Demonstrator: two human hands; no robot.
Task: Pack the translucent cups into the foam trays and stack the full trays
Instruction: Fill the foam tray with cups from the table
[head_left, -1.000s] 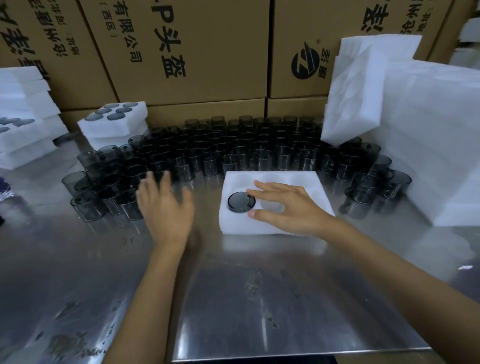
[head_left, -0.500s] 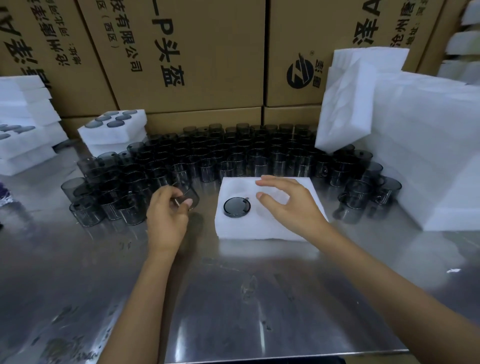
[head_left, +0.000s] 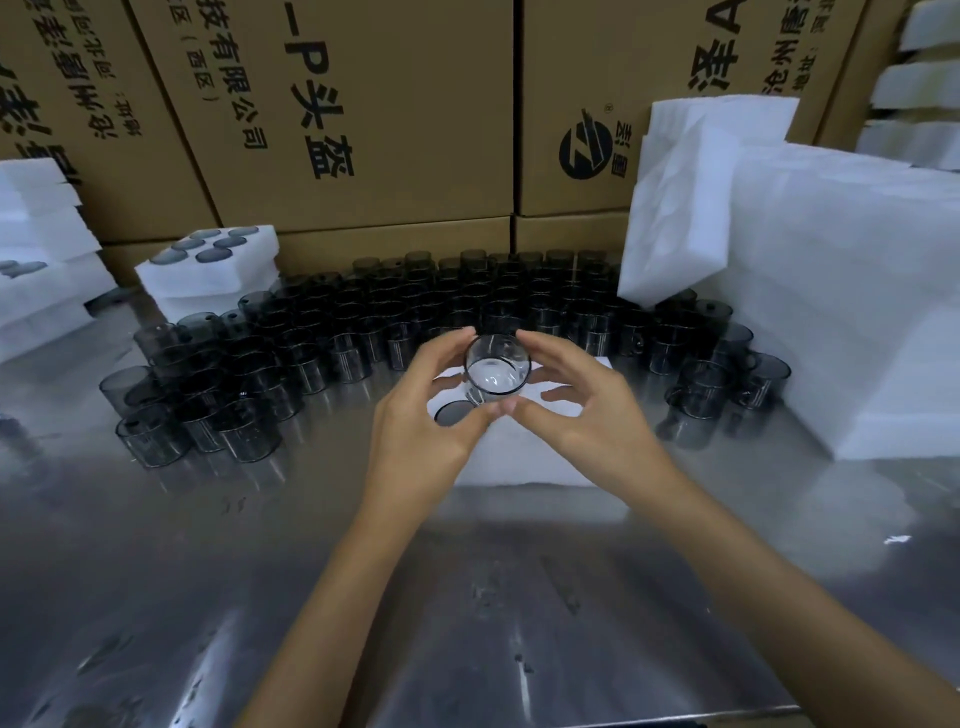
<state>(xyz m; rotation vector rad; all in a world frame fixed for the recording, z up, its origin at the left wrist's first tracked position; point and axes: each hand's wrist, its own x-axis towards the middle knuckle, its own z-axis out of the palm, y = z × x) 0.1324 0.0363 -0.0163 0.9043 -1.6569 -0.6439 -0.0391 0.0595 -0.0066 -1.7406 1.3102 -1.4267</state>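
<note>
Stainless steel tabletop (head_left: 467, 623) under us, cardboard cartons (head_left: 363, 114) printed with Chinese characters stacked behind, and right in the middle, our two hands meet around one translucent cup (head_left: 496, 370). We have it lifted above the foam tray (head_left: 519, 457), its open mouth tipped toward us so we look straight down inside. Our left hand (head_left: 421, 436) curls round the cup's left side, fingers bent and partly closed, thumb and fingertips touching the rim and lower wall. Our right hand (head_left: 587, 415) mirrors it on the other side, index finger arched over the top right of the rim, thumb tucked in just below the cup; fingers half curled, pinching lightly rather than clenched.

Below the cup, the tray lies flat on the steel, and one dark cup (head_left: 451, 413) already sits in a pocket at its near left, partly hidden by our left hand. Behind the tray, a big crowd of loose smoky cups (head_left: 467, 306) stands upright across the table, spreading down to the left and round to the right. Further left, a filled foam tray (head_left: 208, 260) rests on top of another one, cup bases showing in its pockets, with more white foam piled at the left edge (head_left: 41, 260). On the right, a tall stack of empty foam trays (head_left: 841, 312) stands, with one tray (head_left: 675, 208) leaning against it.
</note>
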